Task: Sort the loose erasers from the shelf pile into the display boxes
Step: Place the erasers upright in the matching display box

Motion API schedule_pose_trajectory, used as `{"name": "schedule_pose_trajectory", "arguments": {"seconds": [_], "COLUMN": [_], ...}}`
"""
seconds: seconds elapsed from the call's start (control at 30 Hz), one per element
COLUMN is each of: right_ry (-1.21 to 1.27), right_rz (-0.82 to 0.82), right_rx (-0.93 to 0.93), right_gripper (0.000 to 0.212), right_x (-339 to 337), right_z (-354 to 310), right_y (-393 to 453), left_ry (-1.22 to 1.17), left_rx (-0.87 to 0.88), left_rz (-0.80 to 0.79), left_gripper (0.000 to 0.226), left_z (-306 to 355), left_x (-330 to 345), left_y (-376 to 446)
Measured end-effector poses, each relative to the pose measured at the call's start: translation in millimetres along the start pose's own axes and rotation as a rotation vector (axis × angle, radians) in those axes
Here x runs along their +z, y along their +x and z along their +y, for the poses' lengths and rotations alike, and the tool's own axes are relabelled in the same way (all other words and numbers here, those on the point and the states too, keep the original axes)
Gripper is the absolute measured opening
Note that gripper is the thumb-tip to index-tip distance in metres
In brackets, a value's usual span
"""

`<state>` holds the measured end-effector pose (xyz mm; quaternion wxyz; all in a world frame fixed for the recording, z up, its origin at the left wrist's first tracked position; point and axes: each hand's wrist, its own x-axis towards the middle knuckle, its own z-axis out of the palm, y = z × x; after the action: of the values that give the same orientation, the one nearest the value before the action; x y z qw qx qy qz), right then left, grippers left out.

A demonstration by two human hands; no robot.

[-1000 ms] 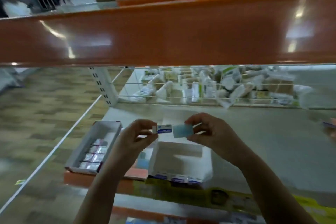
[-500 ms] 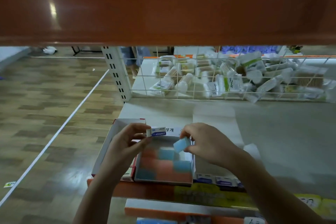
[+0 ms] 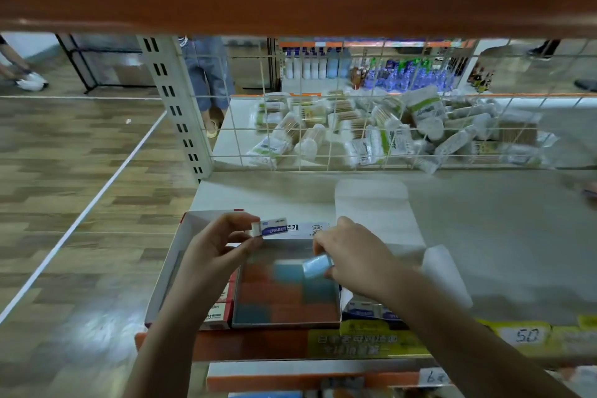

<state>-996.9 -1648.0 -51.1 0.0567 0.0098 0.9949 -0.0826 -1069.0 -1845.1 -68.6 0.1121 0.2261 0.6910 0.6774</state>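
Head view looks down under an orange shelf board at a pale shelf (image 3: pixel 484 236) where two bare hands work over open display boxes. The left hand (image 3: pixel 213 249) pinches a white eraser in a blue sleeve (image 3: pixel 269 228) between thumb and fingertips; the word ERASER is readable on it, and its long axis runs left to right, about level. This hand is just above the far left corner of the middle box (image 3: pixel 287 325), at the border with the red-edged box (image 3: pixel 168 271) on the left, which has similar sleeved erasers near its front end.

The right hand (image 3: pixel 358 262) has its fingers curled around a light blue eraser (image 3: pixel 316 265), which is blurred. It seems tilted, with its long axis pointing down and left toward the inside of the middle box. That box already has flat blocks in orange and blue, packed side by side; I cannot tell exactly where a free place is, because the picture is soft there.

So the relation that matters: the blue eraser is directly over the box of the same colours, near its far right part, and the right hand is the nearer one to it. I judge the coming move is a short way down. The sleeved eraser belongs, I think, to the left box, beside the left hand.

Behind a wire grid (image 3: pixel 355 139) is a heap of cotton swab packs (image 3: pixel 387 126).
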Motion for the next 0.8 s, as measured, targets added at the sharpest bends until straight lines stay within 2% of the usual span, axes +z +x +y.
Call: {"name": "schedule_pose_trajectory", "arguments": {"seconds": [0.2, 0.33, 0.47, 0.8], "right_ry": [-0.022, 0.034, 0.028, -0.087], "right_rz": [-0.006, -0.053, -0.030, -0.004], "right_rx": [0.022, 0.044, 0.064, 0.049], "right_gripper": [0.026, 0.026, 0.022, 0.016], "right_x": [0, -4, -1, 1], "right_z": [-3, -4, -6, -15], "right_y": [0, -1, -1, 3], "left_ry": [0.024, 0.052, 0.059, 0.016], "left_rx": [-0.048, -0.045, -0.040, -0.036], "left_rz": [-0.045, -0.037, -0.029, -0.030], "left_gripper": [0.019, 0.021, 0.024, 0.021], "left_z": [-7, -10, -9, -1], "left_x": [3, 1, 1, 2], "left_y": [6, 8, 8, 8]}}
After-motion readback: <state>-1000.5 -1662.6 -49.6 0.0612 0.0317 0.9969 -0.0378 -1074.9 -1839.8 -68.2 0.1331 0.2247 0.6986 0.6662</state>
